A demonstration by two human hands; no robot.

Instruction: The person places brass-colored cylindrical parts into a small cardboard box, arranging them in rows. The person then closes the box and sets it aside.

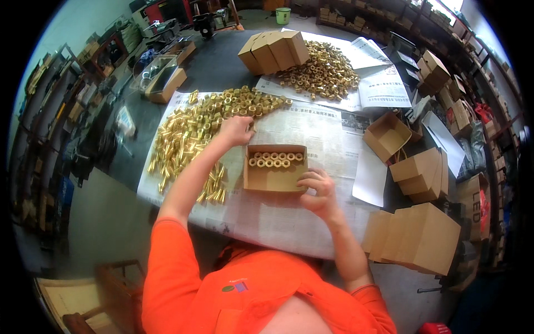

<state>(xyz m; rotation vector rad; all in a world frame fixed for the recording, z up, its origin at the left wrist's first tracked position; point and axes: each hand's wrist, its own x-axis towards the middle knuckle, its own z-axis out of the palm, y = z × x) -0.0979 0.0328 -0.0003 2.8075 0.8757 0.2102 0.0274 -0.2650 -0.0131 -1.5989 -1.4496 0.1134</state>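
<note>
A small open cardboard box (275, 181) lies in front of me on newspaper. Along its far side, two rows of brass nuts (269, 163) stand with their holes facing up. My right hand (319, 192) is at the box's near right corner, its curled fingers gripping the wall. Beyond the far left corner, my left hand (236, 131) is closed in a pinch, with a brass nut (252, 127) at its fingertips. A heap of larger brass nuts (222, 106) spreads just past that hand. Tapered brass pieces (177, 136) lie piled to the left, partly behind my left forearm.
A second heap of brass nuts (328, 69) lies at the back, beside cardboard boxes (272, 51). Open boxes (387, 136) and stacked boxes (417, 236) line the right side. Newspaper (267, 214) covers much of the table. Loaded shelves (361, 22) stand around the room.
</note>
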